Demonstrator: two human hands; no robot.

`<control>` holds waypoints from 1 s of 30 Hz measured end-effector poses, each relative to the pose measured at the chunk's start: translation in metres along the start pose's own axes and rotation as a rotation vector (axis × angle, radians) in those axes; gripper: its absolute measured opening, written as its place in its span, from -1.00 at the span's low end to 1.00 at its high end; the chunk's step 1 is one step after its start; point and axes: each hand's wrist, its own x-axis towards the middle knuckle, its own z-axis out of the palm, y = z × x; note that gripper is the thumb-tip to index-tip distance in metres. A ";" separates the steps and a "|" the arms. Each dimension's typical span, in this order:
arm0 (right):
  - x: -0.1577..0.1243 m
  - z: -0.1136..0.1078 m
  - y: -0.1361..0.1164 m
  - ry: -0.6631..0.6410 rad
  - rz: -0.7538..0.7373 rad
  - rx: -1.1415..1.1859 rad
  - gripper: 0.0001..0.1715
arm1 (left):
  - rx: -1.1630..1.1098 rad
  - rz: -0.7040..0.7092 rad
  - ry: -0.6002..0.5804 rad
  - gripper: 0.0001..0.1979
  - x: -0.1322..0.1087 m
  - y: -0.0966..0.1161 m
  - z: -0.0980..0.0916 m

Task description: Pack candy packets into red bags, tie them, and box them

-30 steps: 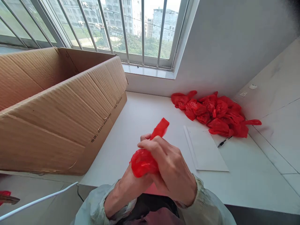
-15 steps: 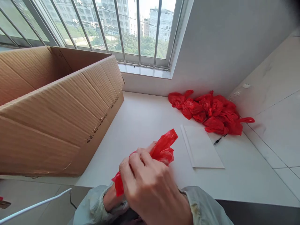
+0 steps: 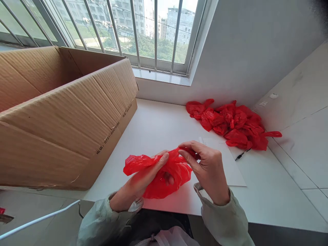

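A crumpled red plastic bag (image 3: pixel 176 171) is spread between my two hands above the front of the white table. My left hand (image 3: pixel 146 177) holds it from the left, thumb on top and some fingertips showing through an opening in the bag. On the right, my right hand (image 3: pixel 207 164) pinches the bag's upper edge between thumb and fingers. Part of the bag sticks out to the left over my left hand. Beneath and behind my right hand lies a white paper pad (image 3: pixel 232 171), partly covered.
A large open cardboard box (image 3: pixel 64 136) stands at the left. Several red bags (image 3: pixel 230 123) lie heaped at the back right by the wall, with a black pen (image 3: pixel 241 155) beside them. Behind is a barred window (image 3: pixel 153 37). A white rod (image 3: pixel 38 220) shows at lower left.
The bunched red bag has been opened out. My right hand has moved off my left hand to the right and now pinches the bag's edge. The view has shifted slightly.
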 end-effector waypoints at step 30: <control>-0.016 0.027 0.038 -0.369 0.103 0.590 -0.66 | 0.880 0.550 -0.043 -0.87 0.003 0.002 -0.004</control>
